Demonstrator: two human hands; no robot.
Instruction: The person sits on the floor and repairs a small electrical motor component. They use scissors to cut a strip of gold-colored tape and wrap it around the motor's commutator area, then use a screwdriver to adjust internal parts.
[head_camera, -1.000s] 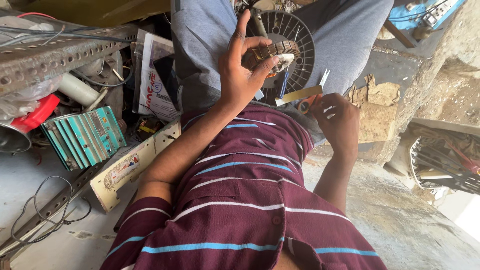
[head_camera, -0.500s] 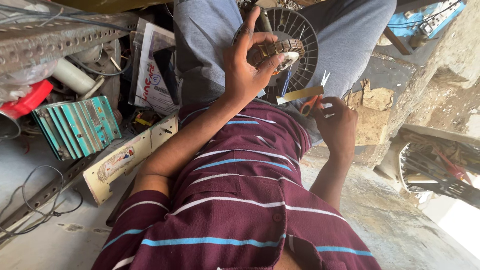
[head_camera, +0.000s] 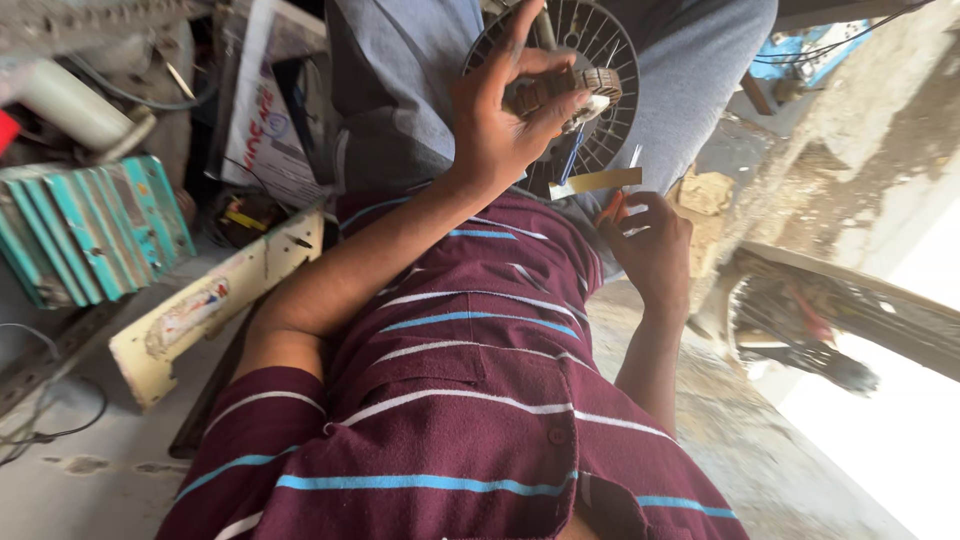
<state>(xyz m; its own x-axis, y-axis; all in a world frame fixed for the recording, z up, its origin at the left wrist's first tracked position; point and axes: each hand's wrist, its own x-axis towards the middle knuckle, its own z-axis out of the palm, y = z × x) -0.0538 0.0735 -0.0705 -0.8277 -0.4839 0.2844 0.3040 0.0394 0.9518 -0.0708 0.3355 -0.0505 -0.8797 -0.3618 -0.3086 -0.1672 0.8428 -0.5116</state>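
Note:
A round metal motor stator (head_camera: 612, 50) with slotted plates and a copper-brown winding rests on my lap, against my grey trousers (head_camera: 400, 90). My left hand (head_camera: 500, 130) is curled over its centre, with fingertips on the winding. My right hand (head_camera: 655, 250) sits just below the stator. It grips small scissors (head_camera: 630, 170) with an orange handle together with a thin yellowish strip (head_camera: 595, 182), which points toward the stator. My maroon striped shirt (head_camera: 470, 400) fills the lower middle of the view.
On the left lie a teal finned block (head_camera: 90, 235), a cream-coloured bar (head_camera: 210, 305), a white tube (head_camera: 70, 105) and a printed sheet (head_camera: 265, 110). Loose wire (head_camera: 40, 430) lies on the grey floor. A dark metal part (head_camera: 800, 330) sits at right.
The view has drifted slightly, so the clutter on the left sits nearer the edge. My left hand's fingers have curled further over the winding. The right hand has barely moved.

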